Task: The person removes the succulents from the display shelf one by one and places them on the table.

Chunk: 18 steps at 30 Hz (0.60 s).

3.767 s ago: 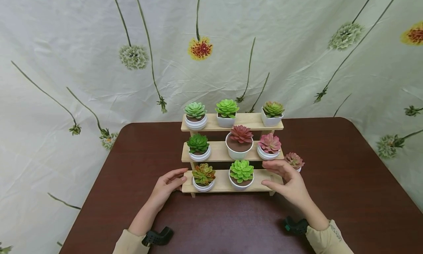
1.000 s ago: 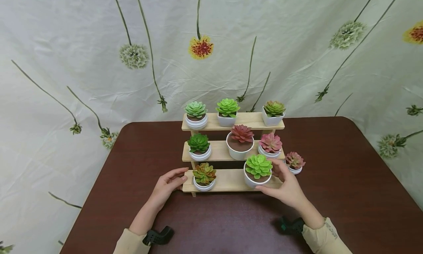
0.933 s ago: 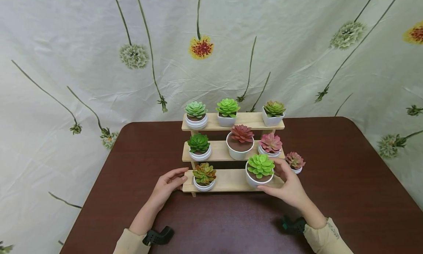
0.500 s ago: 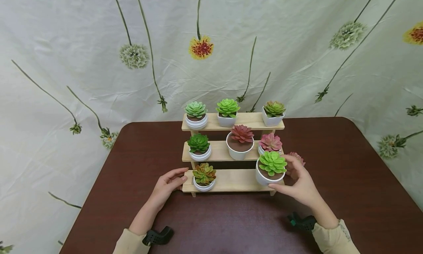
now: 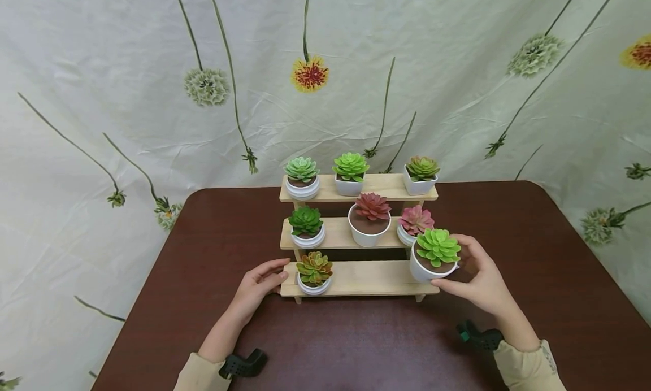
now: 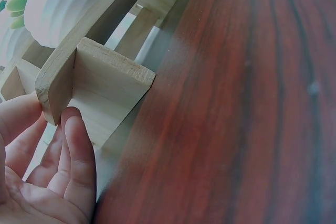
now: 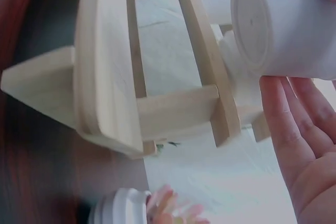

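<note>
My right hand (image 5: 480,281) grips a bright green potted succulent (image 5: 437,248) by its round white pot, over the right end of the lowest shelf. In the right wrist view the underside of that pot (image 7: 251,22) shows, raised off the shelf. My left hand (image 5: 258,281) pinches the left end of the three-tier wooden plant stand (image 5: 367,277), thumb and fingers at the board's edge (image 6: 44,90). A brownish-green succulent (image 5: 314,269) stands at the left of the bottom shelf. A dark red one (image 5: 371,207) and a pink one (image 5: 414,218) are on the middle shelf.
A dark green succulent (image 5: 306,221) stands at the middle shelf's left. Three potted succulents, such as the pale green one (image 5: 301,170), line the top shelf. On the dark red table (image 5: 351,346), a pink potted succulent (image 7: 126,208) stands right of the stand, hidden behind my right hand in the head view.
The bright green succulent stood mid-shelf at first with my right hand open beside it. My right hand has since gripped it, lifted it and carried it right. My left hand has stayed put.
</note>
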Tool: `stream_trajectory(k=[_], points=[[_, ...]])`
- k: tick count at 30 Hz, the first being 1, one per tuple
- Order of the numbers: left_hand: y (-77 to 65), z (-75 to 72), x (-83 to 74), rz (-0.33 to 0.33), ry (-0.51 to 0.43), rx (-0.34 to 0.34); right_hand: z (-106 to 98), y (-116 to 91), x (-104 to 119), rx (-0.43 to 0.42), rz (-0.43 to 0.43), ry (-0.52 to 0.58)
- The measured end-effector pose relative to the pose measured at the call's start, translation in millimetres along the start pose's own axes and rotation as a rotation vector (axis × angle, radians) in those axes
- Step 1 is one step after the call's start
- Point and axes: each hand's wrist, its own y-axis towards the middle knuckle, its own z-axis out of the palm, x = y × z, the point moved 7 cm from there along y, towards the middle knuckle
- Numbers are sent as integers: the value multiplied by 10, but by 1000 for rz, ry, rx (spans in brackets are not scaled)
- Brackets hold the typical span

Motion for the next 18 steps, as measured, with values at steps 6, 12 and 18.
stream_trajectory(k=[6,12,18], points=[[-9,5,-8,-4,6,1,-122,0,-59,-18,4,5],[-6,9,-11,0,5,4,-239,3,-99,-42,-10,18],[-1,7,-6,0,4,3,-360,-10,-149,-77,-20,55]])
